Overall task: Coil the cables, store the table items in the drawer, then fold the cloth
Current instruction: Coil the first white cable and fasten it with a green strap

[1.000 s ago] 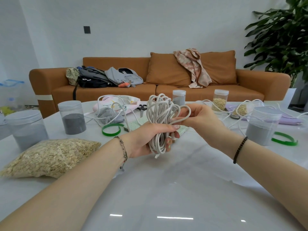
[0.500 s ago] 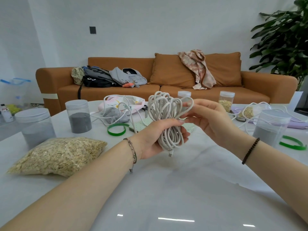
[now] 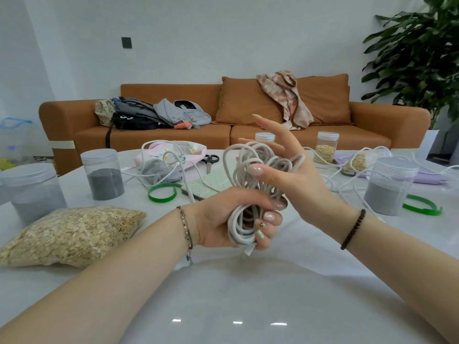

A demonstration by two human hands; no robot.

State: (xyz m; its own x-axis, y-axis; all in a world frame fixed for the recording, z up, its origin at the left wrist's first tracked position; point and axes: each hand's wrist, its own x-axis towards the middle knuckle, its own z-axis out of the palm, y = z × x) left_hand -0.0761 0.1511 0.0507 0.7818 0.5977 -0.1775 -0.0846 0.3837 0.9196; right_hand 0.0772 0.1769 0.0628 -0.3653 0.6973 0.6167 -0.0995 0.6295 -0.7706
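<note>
Coiled cable (image 3: pixel 250 184) — left-hand (image 3: pixel 223 217) grip

White cable bundle (image 3: pixel 250 192) — many loose loops, gathered upright above the table's (image 3: pixel 223 306) near middle, lower part gripped in the left hand (image 3: pixel 223 219), connector end poking out below. Looser white cables (image 3: pixel 173 165) sprawl along the far edge, left and right. Cloth (image 3: pixel 171 155) — pink-white, crumpled, far-left of centre.

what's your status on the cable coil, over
Left hand shut on white cable coil, held above table. Right hand open, fingers spread against coil's upper loops. More loose cable behind, uncoiled. Nothing blocking.
</note>
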